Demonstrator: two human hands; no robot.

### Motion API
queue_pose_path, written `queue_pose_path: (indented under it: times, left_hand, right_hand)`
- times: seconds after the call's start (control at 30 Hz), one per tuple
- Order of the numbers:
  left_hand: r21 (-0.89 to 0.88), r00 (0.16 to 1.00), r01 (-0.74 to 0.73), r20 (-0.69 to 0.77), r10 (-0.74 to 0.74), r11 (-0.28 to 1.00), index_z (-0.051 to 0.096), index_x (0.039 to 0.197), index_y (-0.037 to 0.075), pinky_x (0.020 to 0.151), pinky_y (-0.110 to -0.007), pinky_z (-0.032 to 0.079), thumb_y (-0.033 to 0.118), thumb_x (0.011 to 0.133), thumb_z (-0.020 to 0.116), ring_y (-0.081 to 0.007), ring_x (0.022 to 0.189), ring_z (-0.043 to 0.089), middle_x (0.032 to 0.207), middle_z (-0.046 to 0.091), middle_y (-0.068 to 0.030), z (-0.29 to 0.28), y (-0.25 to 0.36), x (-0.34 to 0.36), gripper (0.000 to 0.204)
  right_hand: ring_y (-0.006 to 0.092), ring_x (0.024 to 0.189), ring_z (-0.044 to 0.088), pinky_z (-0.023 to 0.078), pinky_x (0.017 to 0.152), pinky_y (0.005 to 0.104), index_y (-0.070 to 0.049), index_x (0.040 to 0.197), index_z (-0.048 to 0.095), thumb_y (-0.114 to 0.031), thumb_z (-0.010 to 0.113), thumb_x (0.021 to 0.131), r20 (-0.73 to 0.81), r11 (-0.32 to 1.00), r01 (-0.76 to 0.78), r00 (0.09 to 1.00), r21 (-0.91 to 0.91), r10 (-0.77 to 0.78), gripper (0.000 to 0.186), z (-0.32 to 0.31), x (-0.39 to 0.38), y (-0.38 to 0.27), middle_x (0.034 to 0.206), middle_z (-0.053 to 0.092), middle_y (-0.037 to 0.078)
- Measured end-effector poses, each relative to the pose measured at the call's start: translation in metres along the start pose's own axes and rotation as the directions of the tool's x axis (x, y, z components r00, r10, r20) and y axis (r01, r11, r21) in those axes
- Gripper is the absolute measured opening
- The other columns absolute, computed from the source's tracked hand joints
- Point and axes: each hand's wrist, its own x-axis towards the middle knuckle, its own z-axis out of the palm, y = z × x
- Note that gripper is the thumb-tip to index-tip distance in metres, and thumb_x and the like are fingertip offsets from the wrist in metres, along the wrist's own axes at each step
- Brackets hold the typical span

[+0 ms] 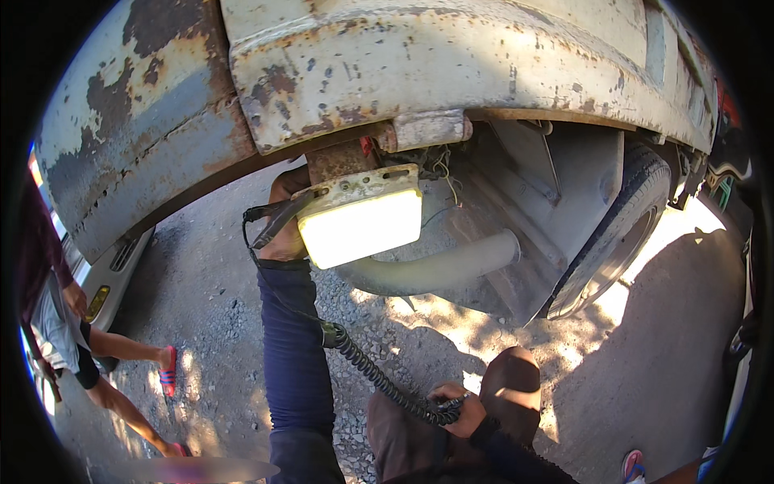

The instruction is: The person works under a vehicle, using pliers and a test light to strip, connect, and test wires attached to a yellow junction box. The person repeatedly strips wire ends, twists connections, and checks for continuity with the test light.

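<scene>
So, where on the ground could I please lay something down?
Widest: shaded ground between the tyre and the lower-right sandal. A gravelly patch lies between your left sleeve and the other person's legs. Crowded: around the lit lamp, with your left hand and the curved pipe; near your knee, where your right hand holds the coiled cable.

A long, dark navy sleeve point(294, 363) covers the left forearm, fitting fairly close and ending at the wrist. Its cloth looks plain along the length, with fine crosswise wrinkles gathered lower down, where the fabric turns darker, nearly black, toward the lower edge of the view. The right sleeve point(506, 453) is also dark, navy to black, and reaches the wrist. The left hand point(282, 248) and right hand point(463, 415) are bare. Dark brown legwear point(391, 440) shows below, rounded over the right knee, where sunlight brightens a patch.
</scene>
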Motion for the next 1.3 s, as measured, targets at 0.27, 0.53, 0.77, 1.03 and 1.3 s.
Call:
queue_pose_path:
  times: [0.27,0.53,0.77,1.03,1.3]
  left_hand:
    - [-0.042,0.977,0.009,-0.213,-0.018,0.999,0.052,0.118,0.000,0.090,-0.050,0.062,0.039,0.102,0.055,-0.0381,0.105,0.071,0.118,0.065,-0.0250,-0.033,-0.016,-0.011,0.043]
    - [-0.077,0.953,0.054,-0.292,-0.074,0.996,0.054,0.117,0.001,0.092,-0.051,0.061,0.027,0.101,0.054,-0.0387,0.106,0.070,0.118,0.066,-0.0234,-0.041,-0.003,-0.011,0.030]
    - [0.189,0.943,0.126,-0.327,-0.059,0.974,0.058,0.135,-0.002,0.093,-0.040,0.057,0.015,0.101,0.061,-0.0279,0.110,0.068,0.125,0.068,-0.0156,-0.019,0.026,-0.046,0.039]
    - [0.940,0.841,0.102,-0.257,0.476,0.327,0.063,0.132,-0.004,0.093,-0.040,0.054,0.031,0.108,0.054,-0.0271,0.114,0.066,0.128,0.068,-0.0180,0.075,0.129,-0.110,0.043]
    - [0.909,0.999,0.045,-0.041,0.019,-0.414,0.059,0.137,-0.001,0.099,-0.045,0.049,0.017,0.099,0.064,-0.0428,0.116,0.063,0.128,0.064,-0.0260,0.127,0.145,-0.062,0.043]
  right_hand:
    - [0.0315,0.103,0.065,0.052,0.092,0.0416,-0.008,0.106,0.065,-0.017,0.085,0.070,0.119,0.995,-0.104,0.987,-0.007,0.104,0.042,0.019,0.004,0.012,0.105,0.066,0.011]
    - [0.0346,0.103,0.064,0.051,0.093,0.0433,-0.005,0.104,0.065,-0.019,0.086,0.071,0.115,0.992,-0.077,0.991,0.097,0.066,0.041,0.021,0.022,0.011,0.106,0.066,0.014]
    - [0.0315,0.105,0.066,0.053,0.093,0.0419,-0.009,0.105,0.066,-0.017,0.084,0.072,0.046,1.000,-0.020,0.999,-0.015,0.021,0.039,0.024,0.029,0.030,0.107,0.066,0.010]
    - [0.0381,0.106,0.067,0.052,0.096,0.0449,-0.004,0.106,0.071,-0.040,0.081,0.078,0.185,0.980,-0.196,0.963,-0.025,0.197,0.046,0.025,0.027,0.039,0.108,0.071,0.020]
    - [0.0432,0.104,0.064,0.051,0.094,0.0489,0.000,0.105,0.069,-0.047,0.077,0.081,0.156,0.983,-0.173,0.971,-0.059,0.180,0.053,0.030,0.020,0.042,0.105,0.068,0.025]
